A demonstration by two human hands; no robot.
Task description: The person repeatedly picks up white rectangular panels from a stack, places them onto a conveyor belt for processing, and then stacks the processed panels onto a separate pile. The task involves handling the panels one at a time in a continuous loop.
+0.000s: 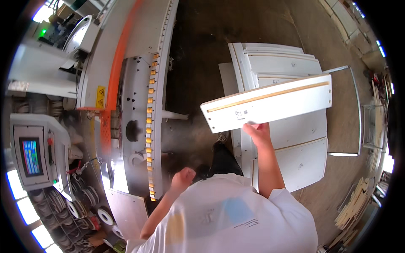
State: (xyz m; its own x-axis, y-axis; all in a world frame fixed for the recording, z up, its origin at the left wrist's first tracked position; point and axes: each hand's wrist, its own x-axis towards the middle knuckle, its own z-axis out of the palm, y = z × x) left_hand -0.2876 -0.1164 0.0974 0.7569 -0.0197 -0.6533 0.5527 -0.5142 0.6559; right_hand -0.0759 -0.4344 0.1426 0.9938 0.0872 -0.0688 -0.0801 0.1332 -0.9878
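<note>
My right hand (259, 134) grips the near long edge of a narrow white panel (270, 105), thumb on its upper face and fingers hidden underneath. The panel has a long brown groove, small holes near both ends and a printed label. It is held tilted above a stack of white panels (300, 130) on my right. In front of my body, my left hand (183, 178) is curled closed, slightly blurred, with nothing visible in it. Nearest to that hand is the roller-lined edge of a long machine (149, 126) on my left.
An orange guard (114, 76) runs along the machine. A control panel with a lit screen (31, 156) stands at far left, above racks of edging rolls (63, 211). A metal frame (355, 109) stands beyond the stack. Wood strips (353, 204) lie at the right.
</note>
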